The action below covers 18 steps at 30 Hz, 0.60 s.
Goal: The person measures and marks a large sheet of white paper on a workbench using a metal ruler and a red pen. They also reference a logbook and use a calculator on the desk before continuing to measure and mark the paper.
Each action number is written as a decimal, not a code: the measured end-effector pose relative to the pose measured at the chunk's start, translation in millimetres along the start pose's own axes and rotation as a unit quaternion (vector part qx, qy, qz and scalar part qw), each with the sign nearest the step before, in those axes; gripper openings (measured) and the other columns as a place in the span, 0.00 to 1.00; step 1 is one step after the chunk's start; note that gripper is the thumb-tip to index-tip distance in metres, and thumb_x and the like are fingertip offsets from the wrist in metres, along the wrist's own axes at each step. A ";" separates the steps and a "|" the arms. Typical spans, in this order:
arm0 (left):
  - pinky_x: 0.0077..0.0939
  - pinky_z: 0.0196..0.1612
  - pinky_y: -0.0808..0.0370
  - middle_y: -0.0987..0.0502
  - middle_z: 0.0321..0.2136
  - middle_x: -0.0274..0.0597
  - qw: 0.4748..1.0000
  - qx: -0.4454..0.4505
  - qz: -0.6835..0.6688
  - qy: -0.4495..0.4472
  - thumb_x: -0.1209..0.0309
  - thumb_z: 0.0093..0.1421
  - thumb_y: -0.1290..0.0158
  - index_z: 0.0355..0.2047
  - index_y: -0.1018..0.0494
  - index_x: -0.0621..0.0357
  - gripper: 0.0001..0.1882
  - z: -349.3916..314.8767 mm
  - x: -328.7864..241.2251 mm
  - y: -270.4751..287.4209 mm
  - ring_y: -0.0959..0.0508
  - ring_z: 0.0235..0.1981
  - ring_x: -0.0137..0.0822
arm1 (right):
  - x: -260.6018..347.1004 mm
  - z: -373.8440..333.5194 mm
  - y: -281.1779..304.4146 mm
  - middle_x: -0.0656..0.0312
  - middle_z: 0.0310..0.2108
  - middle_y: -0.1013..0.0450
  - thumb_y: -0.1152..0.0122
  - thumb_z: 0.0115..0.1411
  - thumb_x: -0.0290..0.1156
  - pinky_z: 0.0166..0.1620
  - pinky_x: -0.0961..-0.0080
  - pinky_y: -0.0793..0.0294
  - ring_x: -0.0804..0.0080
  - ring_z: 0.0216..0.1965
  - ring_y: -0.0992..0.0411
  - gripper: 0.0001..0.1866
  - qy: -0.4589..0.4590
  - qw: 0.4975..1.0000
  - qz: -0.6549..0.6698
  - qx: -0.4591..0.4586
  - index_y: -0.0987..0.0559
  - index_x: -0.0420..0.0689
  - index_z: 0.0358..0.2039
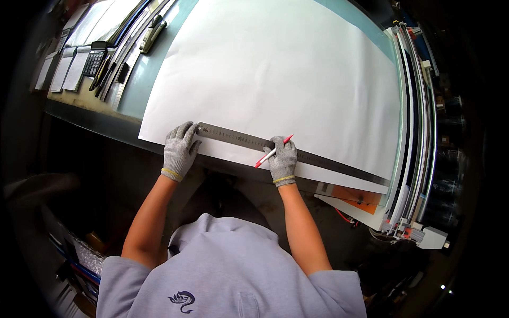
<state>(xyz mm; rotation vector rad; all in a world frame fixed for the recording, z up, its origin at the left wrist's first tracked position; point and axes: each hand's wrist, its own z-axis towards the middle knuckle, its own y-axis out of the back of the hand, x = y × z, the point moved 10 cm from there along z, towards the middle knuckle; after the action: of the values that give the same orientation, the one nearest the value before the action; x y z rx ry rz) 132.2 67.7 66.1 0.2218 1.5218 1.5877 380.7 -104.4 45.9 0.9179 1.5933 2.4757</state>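
From here I'd press the steel ruler (229, 134), lying from eight to four o'clock on the white sheet (270, 79), evenly flat, left hand (180, 149) at its eight-o'clock end (pinching or just touching, I can't tell), right hand (284, 159) pinching the red-and-white pen (269, 155) over it.

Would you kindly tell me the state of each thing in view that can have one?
Left hand: gloved, at the ruler's left end
Right hand: gloved, over the ruler, holding the pen
Pen: held at a slant
Ruler: lying on the paper
Paper: spread out, slightly rippled
Calculator: face up; on or off, can't tell
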 end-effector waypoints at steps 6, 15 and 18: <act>0.47 0.60 0.31 0.27 0.55 0.48 0.998 0.026 0.052 -0.024 0.70 0.56 0.40 0.57 0.28 0.57 0.27 18.5 -9.4 -17.3 0.28 0.56 0.52 | -2.2 -6.6 2.6 0.57 0.42 0.23 0.23 0.43 0.26 0.50 0.57 0.27 0.51 0.46 0.27 0.22 -0.003 1.000 0.022 -0.009 0.22 0.47 0.40; 0.49 0.59 0.32 0.28 0.51 0.51 0.993 0.074 0.068 -0.055 0.62 0.52 0.36 0.59 0.29 0.54 0.33 -4.4 -34.5 -14.6 0.29 0.56 0.54 | 1.5 -37.1 0.6 0.53 0.49 0.25 0.24 0.44 0.30 0.56 0.54 0.29 0.49 0.52 0.28 0.22 0.035 0.999 0.025 0.019 0.22 0.48 0.41; 0.50 0.58 0.31 0.29 0.49 0.50 0.987 0.100 0.084 -0.095 0.57 0.47 0.32 0.58 0.29 0.55 0.38 -47.7 -47.8 -10.9 0.29 0.55 0.53 | 16.3 -72.8 4.5 0.54 0.49 0.25 0.24 0.45 0.34 0.56 0.53 0.30 0.50 0.53 0.28 0.23 0.081 0.994 0.043 0.063 0.22 0.47 0.42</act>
<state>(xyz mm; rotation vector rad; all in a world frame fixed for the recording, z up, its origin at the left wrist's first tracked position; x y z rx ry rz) 133.2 -0.7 66.7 0.6132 1.5437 1.4934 331.6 -159.8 36.0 0.8376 1.8163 2.5929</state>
